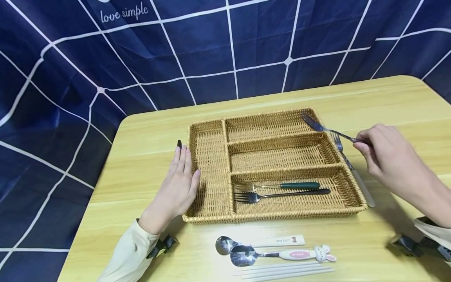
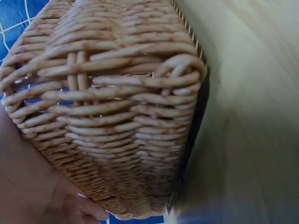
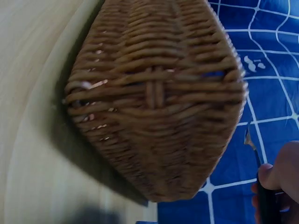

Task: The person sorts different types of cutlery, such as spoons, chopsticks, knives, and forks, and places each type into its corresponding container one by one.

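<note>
A woven cutlery basket [image 1: 211, 219] with several compartments lies on the table. My left hand [image 1: 176, 188] rests against its left wall with fingers straight; the left wrist view shows that hand [image 2: 42, 182] beside the weave. Above the right rim, my right hand [image 1: 391, 156] pinches a dark-handled fork [image 1: 318, 127] near its handle end, tines pointing left over the back compartment. The right wrist view shows the fork's black handle [image 3: 267, 205] in the fingers. In the front compartment lie a green-handled fork [image 1: 299, 185] and a black fork [image 1: 294, 193].
Beside the basket's right wall lies a fork with a pale handle [image 1: 364, 192], partly hidden. In front are a white-handled spoon [image 1: 278, 240], a rabbit-handled spoon [image 1: 299, 254] and white chopsticks [image 1: 285, 271]. A dark tip [image 1: 179, 143] shows beyond my left fingers. A blue checked cloth [image 1: 204, 47] hangs behind.
</note>
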The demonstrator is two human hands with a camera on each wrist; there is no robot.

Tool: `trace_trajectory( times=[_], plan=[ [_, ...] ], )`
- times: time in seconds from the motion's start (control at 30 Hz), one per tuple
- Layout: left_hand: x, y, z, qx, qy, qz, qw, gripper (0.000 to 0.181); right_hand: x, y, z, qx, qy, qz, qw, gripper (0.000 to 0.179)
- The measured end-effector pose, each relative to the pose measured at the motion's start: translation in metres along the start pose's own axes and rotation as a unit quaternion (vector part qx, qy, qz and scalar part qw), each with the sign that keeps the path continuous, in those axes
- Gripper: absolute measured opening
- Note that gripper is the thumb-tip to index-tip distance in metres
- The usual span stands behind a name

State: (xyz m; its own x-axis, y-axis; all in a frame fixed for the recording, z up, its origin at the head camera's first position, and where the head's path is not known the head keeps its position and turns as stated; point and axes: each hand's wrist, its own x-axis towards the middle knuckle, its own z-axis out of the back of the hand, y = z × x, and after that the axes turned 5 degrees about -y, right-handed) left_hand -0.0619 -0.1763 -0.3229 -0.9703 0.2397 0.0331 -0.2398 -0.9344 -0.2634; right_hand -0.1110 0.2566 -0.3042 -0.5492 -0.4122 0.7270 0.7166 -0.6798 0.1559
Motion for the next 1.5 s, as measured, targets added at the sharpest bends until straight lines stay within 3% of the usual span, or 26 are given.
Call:
trace_trajectory(
  times=[0.23,0.57,1.2,1.5],
  plan=[
    [-0.002,-0.001,0.002,0.001,0.000,0.002,1.0000,0.064,0.007,0.020,-0.005,0.013,-0.003,0.052,0.9986,0.057],
    [-0.003,-0.001,0.000,-0.002,-0.002,0.004,1.0000,0.065,0.011,0.051,-0.012,-0.001,0.031,0.081,0.9962,0.054],
    [0.000,-0.001,0.002,-0.008,0.005,0.006,0.9999,0.066,0.002,0.083,-0.031,0.043,0.145,0.084,0.9850,0.049],
    [0.000,-0.001,0.001,-0.009,0.006,0.012,0.9999,0.067,-0.002,0.083,-0.035,0.106,0.171,0.072,0.9769,0.031]
  ],
)
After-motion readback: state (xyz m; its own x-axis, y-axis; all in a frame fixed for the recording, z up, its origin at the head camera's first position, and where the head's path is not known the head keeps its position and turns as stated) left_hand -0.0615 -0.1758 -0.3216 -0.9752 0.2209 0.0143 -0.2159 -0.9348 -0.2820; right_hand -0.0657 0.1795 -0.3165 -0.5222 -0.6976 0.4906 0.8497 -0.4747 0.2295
